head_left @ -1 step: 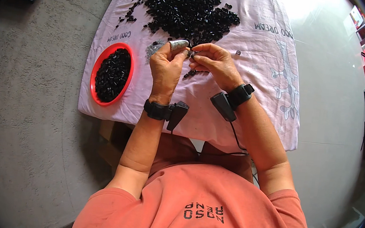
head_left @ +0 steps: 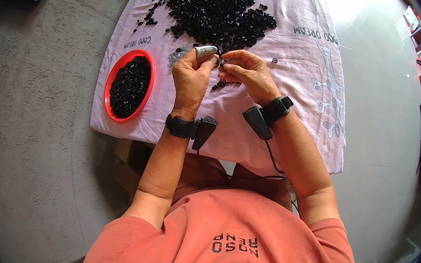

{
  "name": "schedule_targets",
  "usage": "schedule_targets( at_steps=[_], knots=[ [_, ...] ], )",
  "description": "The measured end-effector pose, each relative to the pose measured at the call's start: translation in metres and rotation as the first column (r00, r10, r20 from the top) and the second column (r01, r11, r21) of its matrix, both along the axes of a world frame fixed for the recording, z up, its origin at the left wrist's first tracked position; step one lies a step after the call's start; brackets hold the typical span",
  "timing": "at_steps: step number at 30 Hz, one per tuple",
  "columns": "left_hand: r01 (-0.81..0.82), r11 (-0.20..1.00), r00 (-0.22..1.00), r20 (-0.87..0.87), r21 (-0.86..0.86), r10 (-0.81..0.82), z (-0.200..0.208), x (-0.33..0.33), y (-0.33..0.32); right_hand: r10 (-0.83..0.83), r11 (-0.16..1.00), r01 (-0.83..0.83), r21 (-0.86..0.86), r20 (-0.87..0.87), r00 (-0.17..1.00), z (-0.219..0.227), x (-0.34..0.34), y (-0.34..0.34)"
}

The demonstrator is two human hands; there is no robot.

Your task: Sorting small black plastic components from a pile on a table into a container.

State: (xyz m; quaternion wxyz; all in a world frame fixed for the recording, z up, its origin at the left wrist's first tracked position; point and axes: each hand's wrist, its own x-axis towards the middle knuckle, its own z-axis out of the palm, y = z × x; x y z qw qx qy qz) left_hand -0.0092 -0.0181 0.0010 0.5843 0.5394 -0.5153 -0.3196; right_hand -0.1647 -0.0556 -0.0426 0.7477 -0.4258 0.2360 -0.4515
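Observation:
My left hand (head_left: pixel 190 77) and my right hand (head_left: pixel 252 75) meet over the cloth-covered table, fingertips almost touching. Both are closed in a pinch at a small dark piece (head_left: pixel 220 62) between them; its exact shape is too small to make out. A silvery wrap (head_left: pixel 206 51) covers the left index finger. Just beyond the hands spreads a large heap of small black plastic pieces (head_left: pixel 213 12). A few loose black pieces (head_left: pixel 219 85) lie beneath the right fingers. Beside the left hand rests a little pile of clear, thin bits (head_left: pixel 177 57), partly hidden by it.
Left of my hands, a red bowl (head_left: pixel 148 90) full of similar black pieces stands near the table's left edge. A single black piece (head_left: pixel 274 61) lies right of my right hand. The pink cloth (head_left: pixel 284 124) is wrinkled. Cables hang from the black wrist devices (head_left: pixel 258 121).

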Motion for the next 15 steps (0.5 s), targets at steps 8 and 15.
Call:
schedule_targets(
  at_steps=[8, 15],
  knots=[
    [0.023, 1.000, 1.000, 0.016, 0.018, -0.023, 0.0052, -0.0023, -0.0011, 0.006, 1.000, -0.006, 0.000, -0.022, 1.000, -0.0004, -0.0005, 0.0001],
    [0.017, 0.999, 0.999, 0.044, 0.028, -0.018, 0.0068, -0.0019, -0.0012, 0.012, 1.000, -0.012, 0.003, -0.025, 1.000, 0.0021, 0.0000, 0.0010]
  ],
)
